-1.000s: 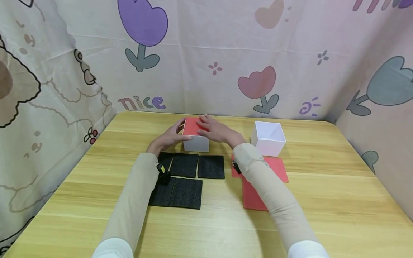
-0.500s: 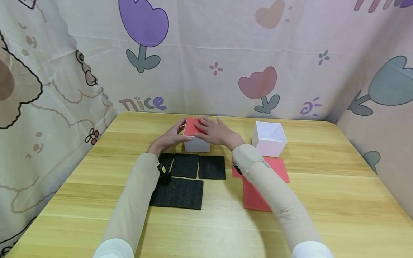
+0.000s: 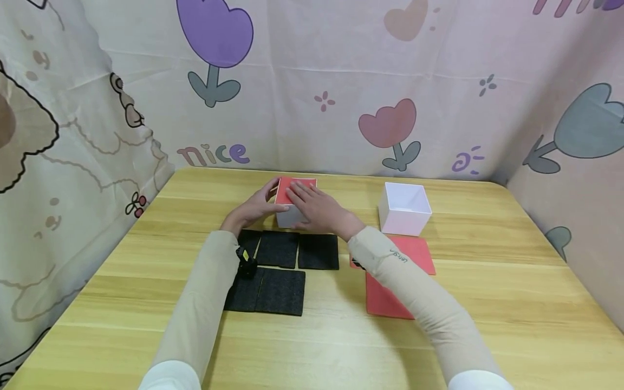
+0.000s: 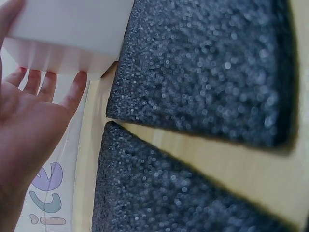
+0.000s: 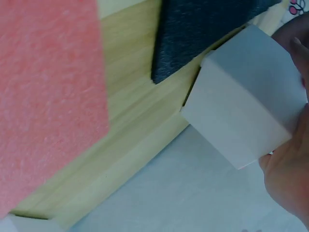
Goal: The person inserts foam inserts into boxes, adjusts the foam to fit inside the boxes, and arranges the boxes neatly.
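A white box (image 3: 287, 218) stands near the table's back edge, with a red foam square (image 3: 286, 190) level with its top, inside the white rim. My left hand (image 3: 254, 210) holds the box at its left side, thumb along the front top edge; the left wrist view shows the fingertips against the white wall (image 4: 72, 29). Across the red square lie the fingers of my right hand (image 3: 323, 211), fairly straight, the thumb lower by the front wall. That hand hides the box's right front corner. Its thumb and palm appear beside the box in the right wrist view.
Several black foam squares (image 3: 280, 292) lie in front of the box, one partly under the left wrist. Red foam squares (image 3: 387, 298) lie to the right, partly hidden by the right sleeve. A second white box (image 3: 404, 216), open at the top, stands behind them.
My right hand has slid over the red square toward the front and left, uncovering its back right corner. My left hand keeps its place on the box.
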`<state>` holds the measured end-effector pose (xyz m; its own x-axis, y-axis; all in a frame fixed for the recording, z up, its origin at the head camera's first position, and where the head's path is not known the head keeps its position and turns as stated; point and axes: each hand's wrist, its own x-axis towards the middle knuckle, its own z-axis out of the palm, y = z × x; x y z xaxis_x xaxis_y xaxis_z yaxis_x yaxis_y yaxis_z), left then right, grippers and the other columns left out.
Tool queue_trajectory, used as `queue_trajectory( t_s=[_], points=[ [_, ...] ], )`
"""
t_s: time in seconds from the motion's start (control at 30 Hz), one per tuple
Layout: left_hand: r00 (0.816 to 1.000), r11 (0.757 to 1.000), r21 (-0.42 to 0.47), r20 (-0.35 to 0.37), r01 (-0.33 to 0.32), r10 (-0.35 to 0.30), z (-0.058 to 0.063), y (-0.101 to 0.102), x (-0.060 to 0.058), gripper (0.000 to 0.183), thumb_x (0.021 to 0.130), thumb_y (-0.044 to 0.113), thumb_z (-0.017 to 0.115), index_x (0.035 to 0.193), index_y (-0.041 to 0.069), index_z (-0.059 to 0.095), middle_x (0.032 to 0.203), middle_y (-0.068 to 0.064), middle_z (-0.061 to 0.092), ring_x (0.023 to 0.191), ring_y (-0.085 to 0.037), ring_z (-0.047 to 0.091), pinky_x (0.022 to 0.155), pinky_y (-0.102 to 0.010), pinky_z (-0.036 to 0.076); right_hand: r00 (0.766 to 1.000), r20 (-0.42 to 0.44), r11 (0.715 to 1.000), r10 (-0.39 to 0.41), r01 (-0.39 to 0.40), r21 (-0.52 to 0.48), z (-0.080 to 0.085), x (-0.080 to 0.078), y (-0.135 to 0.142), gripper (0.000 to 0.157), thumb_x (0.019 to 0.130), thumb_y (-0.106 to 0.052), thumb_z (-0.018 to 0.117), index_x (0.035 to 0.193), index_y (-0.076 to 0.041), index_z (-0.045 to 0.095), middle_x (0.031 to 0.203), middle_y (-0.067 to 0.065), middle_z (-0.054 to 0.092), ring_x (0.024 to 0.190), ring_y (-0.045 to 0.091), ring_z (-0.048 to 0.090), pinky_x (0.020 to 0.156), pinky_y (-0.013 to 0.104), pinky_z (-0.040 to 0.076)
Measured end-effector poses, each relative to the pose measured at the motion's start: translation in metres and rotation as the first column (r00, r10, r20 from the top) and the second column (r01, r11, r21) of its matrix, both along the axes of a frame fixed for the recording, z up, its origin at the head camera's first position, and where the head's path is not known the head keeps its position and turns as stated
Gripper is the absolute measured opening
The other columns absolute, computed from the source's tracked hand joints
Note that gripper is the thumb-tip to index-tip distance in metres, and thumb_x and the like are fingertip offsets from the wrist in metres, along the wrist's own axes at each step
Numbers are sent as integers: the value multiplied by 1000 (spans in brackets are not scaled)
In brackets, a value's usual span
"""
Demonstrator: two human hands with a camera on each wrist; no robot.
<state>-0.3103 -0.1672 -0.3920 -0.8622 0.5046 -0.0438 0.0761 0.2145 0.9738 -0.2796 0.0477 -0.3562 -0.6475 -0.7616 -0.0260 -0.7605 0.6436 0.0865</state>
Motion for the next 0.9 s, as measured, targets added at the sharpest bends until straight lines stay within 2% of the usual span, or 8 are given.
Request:
queue_trajectory(
  t_s=[0.13,0.3,0.5,0.77,0.9],
  points=[
    [1000,1000,-8,-11,-10,9,-3,-3,-1,91,90,16,66,157,16,4,161,-2,3,146,-25,4,113,-50,21,1000,-10,1000,5,-4,18,0,-1,-2,85,94,-51,55,154,-4,17,159,13,13,146,25,8,116,41,6],
    [1000,1000,6,-14,-6,6,-4,-4,-1,92,90,15,66,157,15,3,161,-4,2,146,-27,3,113,-50,19,999,11,998,-35,34,55,5,0,-9,80,95,-48,55,153,-4,21,158,12,17,145,24,13,116,42,10],
    [1000,1000,1,-12,-4,4,-2,-2,-1,91,91,16,65,157,15,2,161,-5,0,146,-27,2,113,-51,18,997,24,993,-76,73,89,10,0,-16,78,95,-44,57,154,-6,21,158,11,16,145,22,13,116,42,12],
    [1000,1000,5,-2,-10,10,-2,-2,0,92,91,15,66,156,13,1,161,-5,1,146,-28,3,113,-51,20,998,5,990,-58,57,128,10,-1,-16,79,94,-43,60,153,-8,23,158,10,19,144,22,18,115,40,19],
    [1000,1000,17,0,-3,3,-4,-1,-1,91,91,15,65,156,14,1,161,-5,1,146,-28,3,112,-51,20,999,24,994,-43,40,97,11,0,-12,77,94,-41,61,153,-7,25,157,11,20,144,23,20,115,39,19]
  ],
)
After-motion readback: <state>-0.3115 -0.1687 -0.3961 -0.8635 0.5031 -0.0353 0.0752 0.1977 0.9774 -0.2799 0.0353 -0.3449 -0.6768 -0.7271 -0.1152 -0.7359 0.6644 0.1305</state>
